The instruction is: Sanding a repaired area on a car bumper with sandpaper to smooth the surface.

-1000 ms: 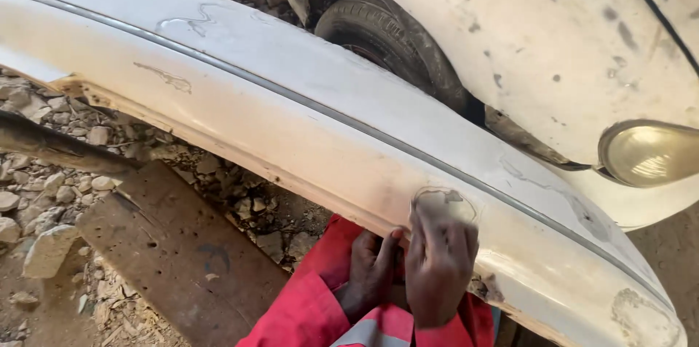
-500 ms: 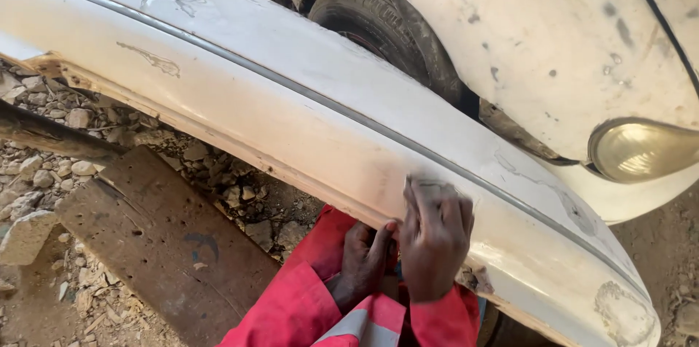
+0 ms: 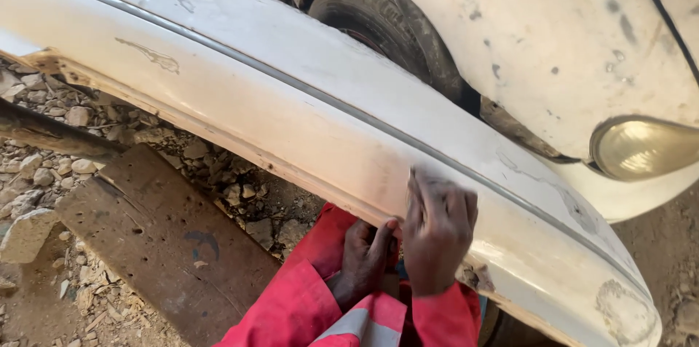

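Note:
A long white car bumper [image 3: 291, 99] lies detached across the view, with a grey trim line along it and scuffed patches. My right hand [image 3: 437, 234] presses flat on the bumper's face near its lower right part, fingers blurred, covering something I cannot make out. My left hand [image 3: 364, 256] grips the bumper's lower edge just beside it, thumb up over the rim. Both arms wear red sleeves with a grey reflective band [image 3: 357, 321].
A white car body [image 3: 582, 41] with a tyre [image 3: 378, 26] and a headlight [image 3: 644, 147] stands behind the bumper. A brown wooden board [image 3: 160, 238] lies on stony rubble ground [image 3: 44, 172] at the lower left.
My right hand has slid leftward and slightly down along the bumper's face, with a rubbing motion. The view has shifted so the bumper sits higher. My left hand keeps its grip on the edge.

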